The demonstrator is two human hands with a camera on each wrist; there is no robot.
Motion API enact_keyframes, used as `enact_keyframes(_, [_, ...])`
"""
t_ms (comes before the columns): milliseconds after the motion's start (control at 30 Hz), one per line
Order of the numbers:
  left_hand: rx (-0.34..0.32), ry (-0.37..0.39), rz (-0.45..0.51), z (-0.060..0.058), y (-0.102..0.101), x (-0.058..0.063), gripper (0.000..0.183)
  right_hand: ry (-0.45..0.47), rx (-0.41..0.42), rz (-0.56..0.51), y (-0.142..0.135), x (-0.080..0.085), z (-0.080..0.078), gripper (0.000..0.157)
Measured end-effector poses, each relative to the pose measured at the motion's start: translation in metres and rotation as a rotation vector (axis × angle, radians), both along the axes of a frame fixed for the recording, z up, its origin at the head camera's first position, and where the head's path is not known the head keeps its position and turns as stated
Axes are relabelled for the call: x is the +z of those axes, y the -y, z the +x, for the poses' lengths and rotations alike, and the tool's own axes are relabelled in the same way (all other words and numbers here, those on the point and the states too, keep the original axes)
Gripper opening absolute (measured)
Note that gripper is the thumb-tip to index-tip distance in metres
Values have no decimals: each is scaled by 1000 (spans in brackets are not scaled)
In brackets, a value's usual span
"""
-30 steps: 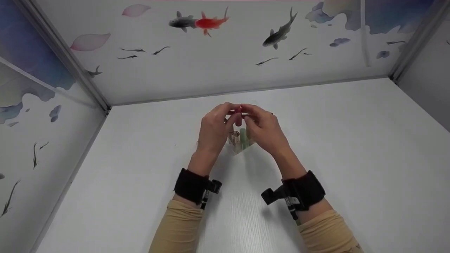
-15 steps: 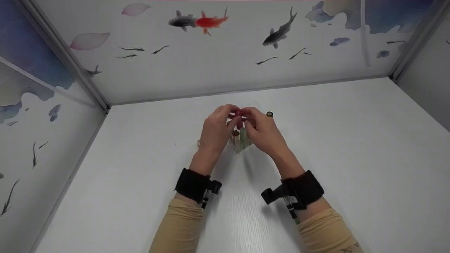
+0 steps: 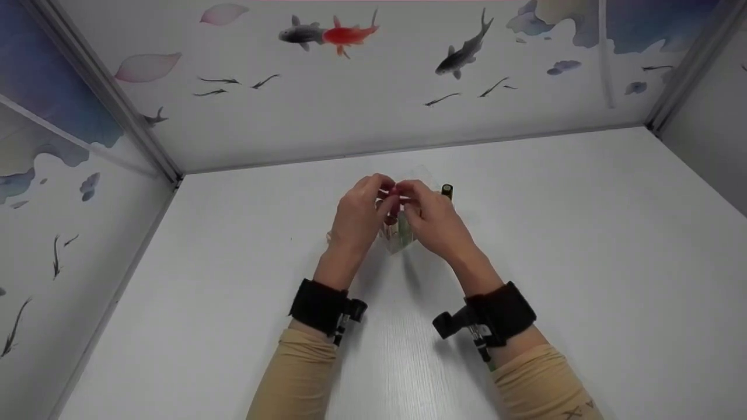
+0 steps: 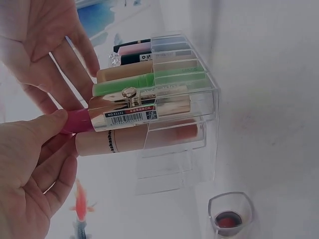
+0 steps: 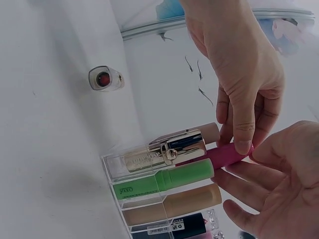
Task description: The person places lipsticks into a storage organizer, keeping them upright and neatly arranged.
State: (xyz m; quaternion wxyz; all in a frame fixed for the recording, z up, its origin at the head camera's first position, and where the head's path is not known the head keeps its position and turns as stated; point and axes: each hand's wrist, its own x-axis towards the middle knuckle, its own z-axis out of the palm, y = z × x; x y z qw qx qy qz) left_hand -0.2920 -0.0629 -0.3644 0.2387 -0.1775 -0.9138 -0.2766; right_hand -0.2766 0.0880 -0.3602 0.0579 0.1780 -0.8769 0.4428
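A magenta lipstick tube (image 4: 77, 121) stands among other tubes in a clear plastic lipstick holder (image 4: 167, 167). My left hand (image 3: 356, 219) pinches its upper end between thumb and fingers; its lower part is hidden behind a gold lipstick (image 4: 122, 112). Loosely extended, the fingers of my right hand (image 3: 437, 219) lie around the far side of that tube and seem to touch it. Beside it are a pale pink tube (image 4: 94, 144) and a green tube (image 5: 192, 172). A beige tube (image 5: 192, 201) follows in the row.
A small clear-walled container with a red centre (image 5: 103, 78) stands apart from the holder. Dark tubes (image 5: 194, 226) fill the row's other end. Just past my right hand shows a black-topped tube (image 3: 447, 191). Fish-patterned panels (image 3: 402, 116) border the white table (image 3: 233, 245).
Both hands have come down slightly, and the magenta tube has sunk lower between the other tubes. The black-topped tube beyond my right hand has come into sight.
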Motion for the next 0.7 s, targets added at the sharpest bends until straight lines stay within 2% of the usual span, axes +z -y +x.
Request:
enact_keyframes(167, [-17,33,-5,-1,1,-2,19,-30,-1,74,1,-2,-1,37])
enact_keyframes(300, [-7,46,-21,-1,1,-3,19,-43,-6,116,1,-3,-2,37])
enact_keyframes(700, [15,54,-34,0,1,-3,14,-34,2,129,1,-5,-5,39])
